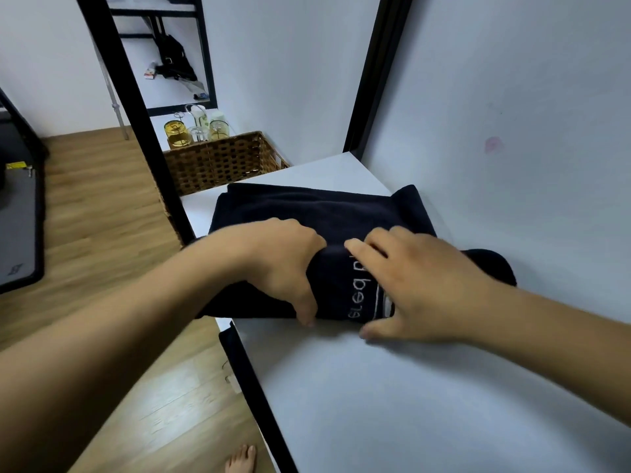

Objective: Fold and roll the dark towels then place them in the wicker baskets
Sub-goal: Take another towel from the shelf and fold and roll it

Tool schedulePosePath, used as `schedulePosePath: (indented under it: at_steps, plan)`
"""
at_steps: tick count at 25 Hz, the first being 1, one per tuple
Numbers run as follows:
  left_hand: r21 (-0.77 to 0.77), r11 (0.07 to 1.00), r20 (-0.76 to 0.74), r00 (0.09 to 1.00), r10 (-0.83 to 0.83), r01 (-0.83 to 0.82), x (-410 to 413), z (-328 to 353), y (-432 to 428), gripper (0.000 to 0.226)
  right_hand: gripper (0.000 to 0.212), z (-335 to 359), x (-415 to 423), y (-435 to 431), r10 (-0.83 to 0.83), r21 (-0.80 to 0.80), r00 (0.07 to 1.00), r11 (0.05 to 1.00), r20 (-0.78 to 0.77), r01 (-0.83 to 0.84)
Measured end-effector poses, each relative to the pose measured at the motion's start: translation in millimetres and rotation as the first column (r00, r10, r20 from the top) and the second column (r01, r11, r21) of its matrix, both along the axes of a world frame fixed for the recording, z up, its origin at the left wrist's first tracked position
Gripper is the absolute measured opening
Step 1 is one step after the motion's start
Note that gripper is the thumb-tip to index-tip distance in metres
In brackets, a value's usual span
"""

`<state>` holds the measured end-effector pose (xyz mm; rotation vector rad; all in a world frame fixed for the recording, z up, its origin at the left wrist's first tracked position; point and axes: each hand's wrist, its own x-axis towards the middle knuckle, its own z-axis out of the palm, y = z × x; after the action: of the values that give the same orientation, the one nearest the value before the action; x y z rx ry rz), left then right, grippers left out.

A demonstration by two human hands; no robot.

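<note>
Rolling is the step I judge to be in hand. The dark towel (307, 206) lies on the white table (409, 387), close against the wall on the right. It is folded into a band. Its near end is bunched into a thick roll with white lettering on it, and the flat remainder stretches away toward the far edge.

My left hand (286, 268) grips the left part of the roll, fingers curled over the top and thumb down at the near side. My right hand (420, 285) lies across the right part, fingers spread and fairly flat on the cloth, thumb reaching down to the table. It presses rather than clutches. The hands sit close together, with only a strip of the lettering between them.

The wicker basket (218, 162) stands past the far left corner of the table, apart from the towel, with glass jars (177, 131) just behind it. I cannot see inside the basket.

By my reading the fold is done, the roll is partly made, and nothing has gone to the basket yet. The next move calls for turning the roll forward over the flat band with even pressure from both hands. The right end bulges out beyond my wrist, so I would tuck it in as I go, or the roll may come out lopsided.
</note>
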<state>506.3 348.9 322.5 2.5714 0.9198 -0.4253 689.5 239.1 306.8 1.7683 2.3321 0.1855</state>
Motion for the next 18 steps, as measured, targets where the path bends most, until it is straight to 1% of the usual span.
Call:
schedulePosePath:
  at_steps: [1,2,3,5,6,7,9,11,12,13,15,16,17,18]
  plan:
    - [-0.078,0.997,-0.018,1.000,0.016,-0.017,2.1,3.2,5.0,0.057,0.103,-8.6,-0.7,-5.2,0.038,0.083,0.998,0.996,0.042,-0.042]
    - [-0.109,0.994,-0.023,1.000,0.017,-0.020,2.9,3.4,6.4,0.056,0.097,-12.6,-1.7,-6.8,0.052,0.118,0.998,0.992,0.020,-0.054]
    - [-0.096,0.995,-0.007,1.000,0.019,-0.019,1.4,1.8,4.7,0.057,0.085,-13.0,-0.5,-2.4,0.042,0.075,0.999,0.996,-0.026,-0.040]
    - [0.031,0.999,0.040,0.999,0.029,-0.030,-5.7,-4.6,-4.2,0.064,0.058,2.8,0.5,13.5,-0.028,-0.119,0.992,0.993,-0.120,0.013]
    - [0.129,0.991,0.060,0.998,0.014,-0.022,-9.6,-8.7,-9.6,0.066,0.052,10.1,1.4,21.1,-0.058,-0.210,0.986,0.977,-0.158,0.024]
    - [0.235,0.972,0.077,0.997,-0.016,-0.003,-13.5,-12.4,-14.3,0.066,0.051,15.1,3.1,28.5,-0.107,-0.293,0.972,0.955,-0.210,0.042]
    - [0.427,0.902,0.089,0.991,-0.103,0.055,-17.4,-17.3,-21.4,0.066,0.049,19.0,8.2,39.4,-0.222,-0.434,0.912,0.899,-0.346,0.054]
    - [0.533,0.840,0.101,0.978,-0.181,0.101,-16.2,-20.4,-22.4,0.063,0.043,14.0,11.1,45.4,-0.325,-0.554,0.806,0.832,-0.495,-0.004]
    - [0.537,0.837,0.101,0.976,-0.191,0.108,-14.3,-20.1,-20.5,0.059,0.041,11.7,12.8,46.8,-0.377,-0.600,0.757,0.799,-0.534,-0.026]
    - [0.510,0.854,0.103,0.978,-0.181,0.105,-11.7,-18.2,-16.9,0.054,0.040,13.0,14.2,47.0,-0.400,-0.615,0.730,0.788,-0.554,-0.035]
    - [0.418,0.902,0.090,0.984,-0.153,0.103,-6.6,-13.0,-8.2,0.052,0.049,15.8,14.8,42.0,-0.391,-0.584,0.730,0.812,-0.560,-0.013]
    - [0.362,0.925,0.065,0.987,-0.146,0.113,-3.0,-10.0,-2.9,0.053,0.057,15.6,14.2,36.4,-0.357,-0.528,0.757,0.849,-0.547,0.019]
    - [0.279,0.954,0.037,0.991,-0.130,0.114,0.6,-6.8,3.1,0.054,0.067,14.3,11.5,28.8,-0.290,-0.426,0.823,0.902,-0.488,0.065]
    - [0.166,0.982,0.018,0.995,-0.099,0.095,3.8,-2.5,9.8,0.054,0.076,10.3,8.6,21.6,-0.187,-0.251,0.914,0.963,-0.361,0.098]
